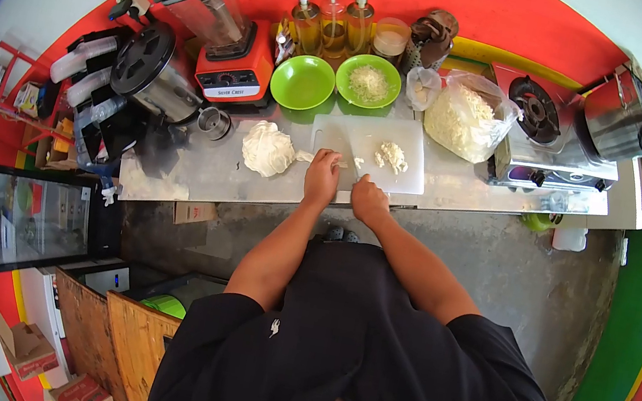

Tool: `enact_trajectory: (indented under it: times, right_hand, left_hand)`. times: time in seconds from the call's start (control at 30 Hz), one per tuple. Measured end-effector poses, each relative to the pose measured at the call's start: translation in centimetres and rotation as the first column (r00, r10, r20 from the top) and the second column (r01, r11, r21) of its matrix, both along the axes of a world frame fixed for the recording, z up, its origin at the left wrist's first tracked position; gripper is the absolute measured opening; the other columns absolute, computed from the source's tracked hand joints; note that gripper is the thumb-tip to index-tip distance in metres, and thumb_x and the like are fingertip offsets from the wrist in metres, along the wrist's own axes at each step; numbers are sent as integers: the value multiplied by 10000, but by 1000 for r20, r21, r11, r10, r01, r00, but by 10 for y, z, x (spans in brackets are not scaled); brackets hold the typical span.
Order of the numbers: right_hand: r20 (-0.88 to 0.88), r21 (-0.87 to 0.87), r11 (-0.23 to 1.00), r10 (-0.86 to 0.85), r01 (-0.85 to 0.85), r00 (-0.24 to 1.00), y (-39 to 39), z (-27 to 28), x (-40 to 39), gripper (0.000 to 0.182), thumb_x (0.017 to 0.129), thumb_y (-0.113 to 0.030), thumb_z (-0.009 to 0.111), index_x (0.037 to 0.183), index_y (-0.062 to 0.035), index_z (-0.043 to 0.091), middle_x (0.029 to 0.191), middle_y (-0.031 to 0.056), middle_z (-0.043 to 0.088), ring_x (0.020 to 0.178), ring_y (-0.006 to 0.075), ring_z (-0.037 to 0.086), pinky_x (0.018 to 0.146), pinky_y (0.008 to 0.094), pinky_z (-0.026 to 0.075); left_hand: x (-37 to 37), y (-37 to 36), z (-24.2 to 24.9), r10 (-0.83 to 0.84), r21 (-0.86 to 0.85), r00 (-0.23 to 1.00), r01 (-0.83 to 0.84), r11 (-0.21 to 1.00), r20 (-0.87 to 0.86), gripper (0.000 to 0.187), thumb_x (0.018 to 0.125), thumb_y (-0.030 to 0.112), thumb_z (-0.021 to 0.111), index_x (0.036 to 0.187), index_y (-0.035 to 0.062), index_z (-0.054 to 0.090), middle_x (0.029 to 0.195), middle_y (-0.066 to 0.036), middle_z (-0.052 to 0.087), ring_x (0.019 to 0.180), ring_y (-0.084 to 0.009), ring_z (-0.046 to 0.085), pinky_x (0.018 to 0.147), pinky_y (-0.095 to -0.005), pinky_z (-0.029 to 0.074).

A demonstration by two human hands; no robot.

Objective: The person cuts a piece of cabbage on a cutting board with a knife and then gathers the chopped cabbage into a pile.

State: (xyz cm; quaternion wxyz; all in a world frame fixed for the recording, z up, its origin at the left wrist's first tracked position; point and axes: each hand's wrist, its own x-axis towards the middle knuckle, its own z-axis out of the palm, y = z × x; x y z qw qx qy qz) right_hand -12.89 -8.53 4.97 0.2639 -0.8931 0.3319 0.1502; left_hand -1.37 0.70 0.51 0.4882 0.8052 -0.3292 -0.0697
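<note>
A white cutting board [408, 177] lies on the counter in front of me. My left hand [322, 177] rests at its left part, fingers bent together over the end of a strip of white cheese [304, 157]. That strip leads left to a wound ball of white string cheese [268, 149] on the bare counter. My right hand [370, 199] is closed at the board's near edge around a knife [357, 169], whose pale blade is hard to make out against the board. Small chopped cheese pieces [392, 157] sit in a pile beyond my right hand.
Behind the board stand an empty green bowl [303, 83], a green bowl with shredded cheese [368, 81] and pump bottles [333, 28]. A plastic bag of white shreds [469, 119] and a gas stove [553, 159] are right. A blender [230, 83] and metal cup [213, 123] are left.
</note>
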Motion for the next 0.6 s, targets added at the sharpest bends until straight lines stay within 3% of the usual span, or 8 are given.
enact_trajectory:
  times: [0.1, 0.17, 0.2, 0.33, 0.4, 0.6]
  right_hand:
    - [-42, -49, 995, -86, 84, 995, -16, -4, -7, 305, 1036, -265, 493, 1142, 21, 511, 1090, 255, 713, 1041, 391, 711, 897, 476, 568]
    - [23, 12, 989, -147, 147, 989, -29, -13, -11, 389, 1037, -332, 501, 1158, 38, 499, 1098, 304, 688, 1060, 464, 671, 927, 534, 526]
    - [22, 9, 990, -142, 141, 990, -30, -12, -11, 389, 1037, -332, 501, 1158, 38, 499, 1098, 304, 688, 1060, 464, 671, 927, 534, 526]
    - [57, 42, 994, -102, 100, 993, -31, -11, -17, 400, 1034, -337, 491, 1135, 49, 524, 1079, 327, 678, 1032, 492, 659, 909, 544, 519]
    - [73, 60, 995, -78, 74, 994, -30, -11, -18, 405, 1032, -339, 494, 1125, 52, 533, 1073, 334, 675, 1027, 500, 654, 908, 549, 514]
    - [98, 117, 993, -12, 0, 995, -27, -2, -23, 415, 1023, -359, 515, 1117, 43, 550, 1058, 343, 673, 1022, 506, 649, 905, 566, 502]
  left_hand:
    - [0, 9, 2, 75, -14, 997, -74, 997, 25, 280, 812, 4, 698, 1085, 64, 704, 1104, -109, 647, 1009, -329, 646, 886, -417, 521]
    - [2, 12, 11, 99, 40, 988, -105, 994, 119, 276, 805, 14, 709, 1074, 77, 716, 1107, -89, 646, 1046, -320, 619, 922, -418, 501]
    - [3, 14, 11, 110, 94, 971, -132, 987, 211, 273, 798, 25, 720, 1062, 91, 728, 1109, -70, 645, 1084, -311, 592, 959, -418, 481]
    - [2, 16, 4, 84, 157, 966, -125, 980, 245, 211, 787, 70, 743, 991, 122, 753, 1108, -27, 636, 1132, -283, 547, 989, -429, 430]
    - [0, 13, 3, 30, 224, 939, -113, 968, 343, 154, 786, 116, 755, 937, 148, 767, 1111, -1, 626, 1149, -259, 540, 970, -430, 407]
    - [-2, -6, 5, -18, 276, 953, -70, 958, 303, 150, 776, 118, 737, 920, 143, 768, 1050, 0, 647, 1104, -254, 551, 935, -423, 406]
